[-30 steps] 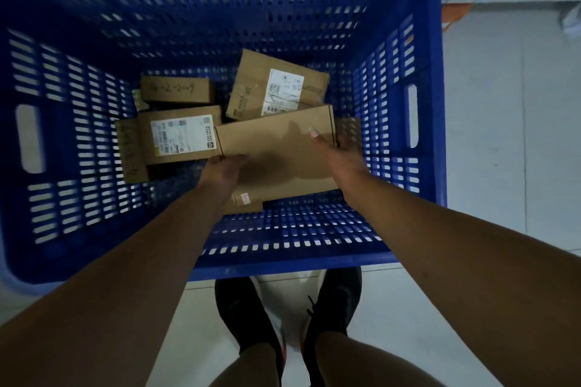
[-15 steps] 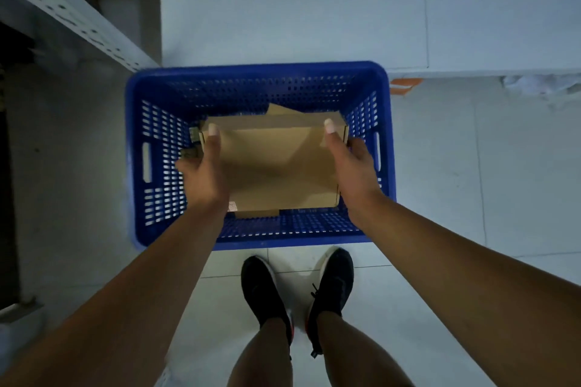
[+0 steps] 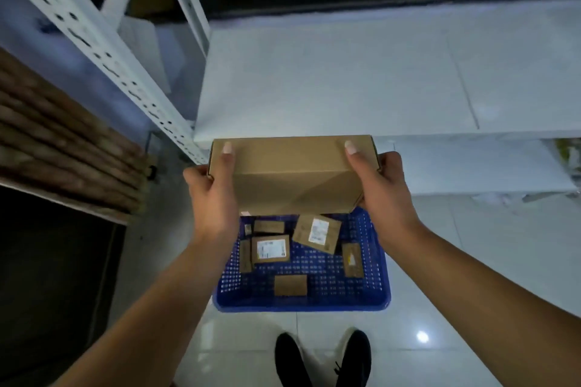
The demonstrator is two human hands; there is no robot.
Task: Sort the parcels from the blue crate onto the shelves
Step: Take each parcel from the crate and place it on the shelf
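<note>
I hold a plain brown cardboard parcel (image 3: pixel 292 176) level in front of me, above the far end of the blue crate (image 3: pixel 301 303). My left hand (image 3: pixel 213 195) grips its left end, thumb on top. My right hand (image 3: pixel 379 188) grips its right end the same way. Down in the crate lie several smaller brown parcels, among them one with a white label (image 3: pixel 270 249) at the left and a tilted labelled one (image 3: pixel 317 232) beside it. The parcel hides the crate's far wall.
A white shelf board (image 3: pixel 330 82) stretches ahead just beyond the parcel, with a lower board (image 3: pixel 471 166) to the right. A perforated white shelf upright (image 3: pixel 103 50) runs diagonally at left, beside stacked flat cardboard (image 3: pixel 63 148). My black shoes (image 3: pixel 323 358) stand on glossy floor tiles.
Both hands lifted the large parcel out of the crate and raised it to shelf height. My view rose and tilted forward, so the shelves appear and the crate looks smaller.
</note>
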